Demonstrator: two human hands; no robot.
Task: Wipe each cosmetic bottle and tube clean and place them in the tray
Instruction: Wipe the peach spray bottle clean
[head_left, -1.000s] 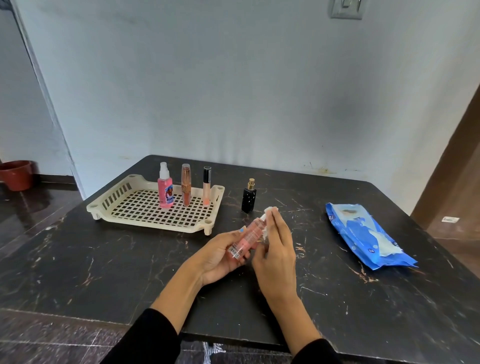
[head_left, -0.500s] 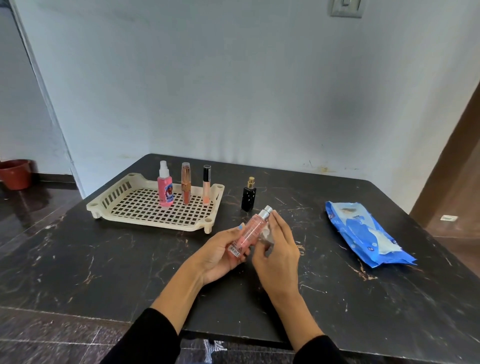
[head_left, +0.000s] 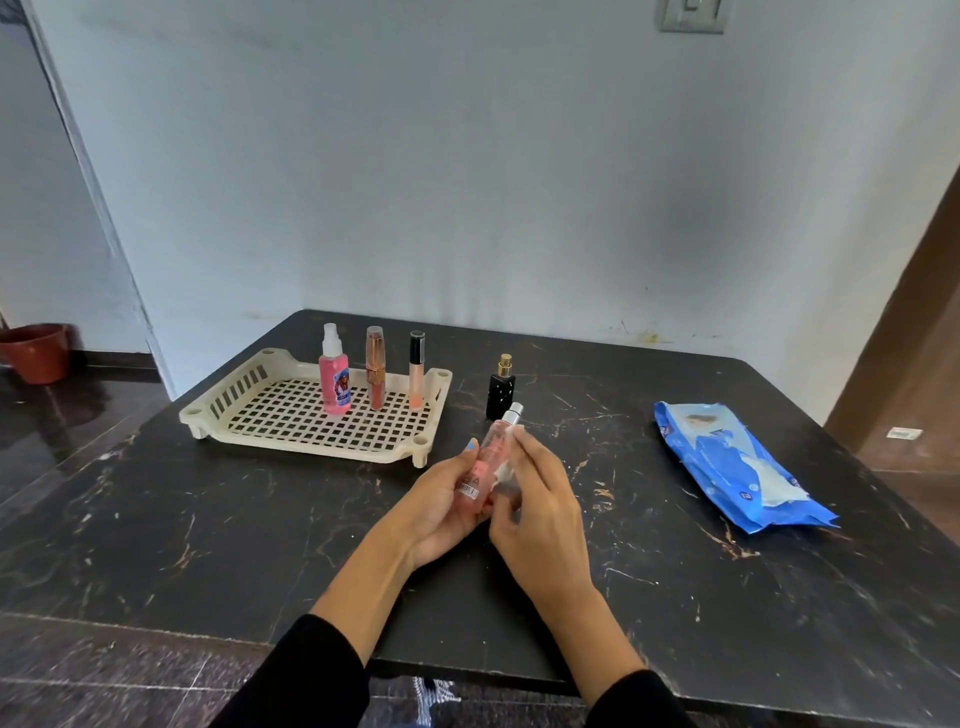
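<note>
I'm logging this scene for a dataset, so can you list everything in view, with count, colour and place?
tray: 1, cream, slotted, left part of the table
pink spray bottle: 1, pink with white sprayer, upright in the tray
copper tube: 1, rose-copper, upright in the tray beside the spray bottle
peach gloss tube: 1, peach with black cap, upright in the tray near its right rim
black perfume bottle: 1, black with gold top, on the table right of the tray
pink bottle: 1, clear pink with silver cap, held in both hands
wipe: 1, whitish, against the held bottle
wipes pack: 1, blue, right part of the table
table: 1, black marble
pot: 1, terracotta, floor at far left
wall switch: 1, grey, top of wall
left hand: grips the pink bottle
right hand: holds the wipe to it
</note>
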